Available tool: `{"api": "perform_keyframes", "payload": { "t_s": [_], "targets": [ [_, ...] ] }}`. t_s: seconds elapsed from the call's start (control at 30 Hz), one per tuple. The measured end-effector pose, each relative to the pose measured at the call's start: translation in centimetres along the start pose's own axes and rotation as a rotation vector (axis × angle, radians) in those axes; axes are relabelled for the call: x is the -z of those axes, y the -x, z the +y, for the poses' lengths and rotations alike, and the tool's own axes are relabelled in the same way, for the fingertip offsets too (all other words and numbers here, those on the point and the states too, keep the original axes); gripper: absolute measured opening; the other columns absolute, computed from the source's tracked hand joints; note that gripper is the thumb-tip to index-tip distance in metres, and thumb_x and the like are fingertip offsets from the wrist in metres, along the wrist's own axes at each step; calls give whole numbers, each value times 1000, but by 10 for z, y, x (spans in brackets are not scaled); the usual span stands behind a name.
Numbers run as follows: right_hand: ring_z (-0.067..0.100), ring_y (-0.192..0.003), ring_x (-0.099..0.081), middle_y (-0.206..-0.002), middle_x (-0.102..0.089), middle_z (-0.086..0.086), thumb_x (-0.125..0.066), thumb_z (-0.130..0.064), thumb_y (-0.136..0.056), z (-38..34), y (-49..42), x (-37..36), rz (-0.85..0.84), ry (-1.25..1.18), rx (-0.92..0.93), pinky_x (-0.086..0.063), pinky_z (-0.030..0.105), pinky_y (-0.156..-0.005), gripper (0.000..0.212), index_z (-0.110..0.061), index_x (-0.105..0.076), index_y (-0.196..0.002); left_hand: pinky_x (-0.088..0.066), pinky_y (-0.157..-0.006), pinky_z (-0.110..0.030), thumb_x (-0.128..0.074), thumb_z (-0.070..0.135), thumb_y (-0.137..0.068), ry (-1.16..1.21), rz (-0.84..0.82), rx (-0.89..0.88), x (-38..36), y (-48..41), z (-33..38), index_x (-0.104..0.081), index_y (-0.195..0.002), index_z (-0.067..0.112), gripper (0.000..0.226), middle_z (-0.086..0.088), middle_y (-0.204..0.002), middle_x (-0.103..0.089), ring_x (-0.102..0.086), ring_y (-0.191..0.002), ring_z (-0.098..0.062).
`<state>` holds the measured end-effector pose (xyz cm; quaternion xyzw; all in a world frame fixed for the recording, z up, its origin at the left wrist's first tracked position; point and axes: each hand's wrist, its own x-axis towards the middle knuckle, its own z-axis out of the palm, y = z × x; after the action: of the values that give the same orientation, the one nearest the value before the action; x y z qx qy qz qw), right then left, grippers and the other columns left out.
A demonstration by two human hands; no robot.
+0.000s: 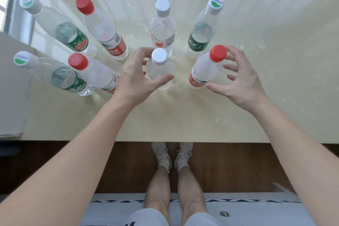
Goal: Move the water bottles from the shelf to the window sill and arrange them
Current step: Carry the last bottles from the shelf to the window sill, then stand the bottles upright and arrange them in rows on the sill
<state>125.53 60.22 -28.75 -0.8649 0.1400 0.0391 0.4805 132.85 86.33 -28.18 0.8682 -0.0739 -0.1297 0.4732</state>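
Window sill point(183, 115): pale glossy slab that carried eight upright bottles in two rows of four; the shelf was out of view.
Other six bottles point(162, 29): four stood at the left, two behind the hands, all apart from one another.
Left hand point(134, 80): cupped round the white-capped bottle point(159, 69), thumb across its front; whether it gripped could not be told.
Right hand point(240, 86): released, fingers spread beside the red-capped bottle point(203, 69), thumb near its label.
Front pair: third and fourth places of the near row, each before a back-row bottle.
Step, as judged: final aligning of the front pair.
Good practice: nudge low on the body, not at the cap; match the back row's gaps; draw both hands outward, clear of neighbouring caps.
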Motion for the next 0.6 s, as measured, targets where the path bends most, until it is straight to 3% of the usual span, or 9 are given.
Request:
{"api": "perform_keyframes", "payload": {
  "t_s": [0.13, 0.3, 0.47, 0.6],
  "targets": [
    [6, -116, -54, -126, -51, -23, -89, -30, -67, -16, -7, -3, -12, 46, 90, -48, 23, -93, 77, -38, -48, -132, -59, -83, -29, -87, 35, -71, 6, -6, -13, 3, -6, -1, -55, -117, 29, 56, 16, -114, -59, -57, -105, -1],
    [12, -105, -56, -119, -59, -11, -86, -28, -71, -14, -17, -13, 22, 84, 119, -53, 38, -95, 66, -28, -55, -130, -59, -87, -38, -84, 39, -65, 53, -147, -4, 13, -15, -8, -55, -114, 34, 58, 10, -121, -63, -60, -116, -12],
    [19, -102, -59, -114, -60, -5, -86, -31, -69, -10, -22, -18, 54, 94, 133, -56, 45, -86, 60, -28, -58, -122, -57, -92, -41, -82, 38, -68, 39, -246, -22, 18, -22, -8, -59, -121, 29, 58, 7, -125, -62, -57, -122, -9],
    [19, -99, -58, -111, -61, -4, -87, -31, -67, -8, -25, -18, 50, 108, 126, -57, 46, -84, 59, -27, -59, -119, -55, -89, -28, -84, 27, -72, 63, -236, -33, 17, -20, -9, -59, -122, 28, 56, 7, -124, -61, -56, -120, -8]
  ]
}}
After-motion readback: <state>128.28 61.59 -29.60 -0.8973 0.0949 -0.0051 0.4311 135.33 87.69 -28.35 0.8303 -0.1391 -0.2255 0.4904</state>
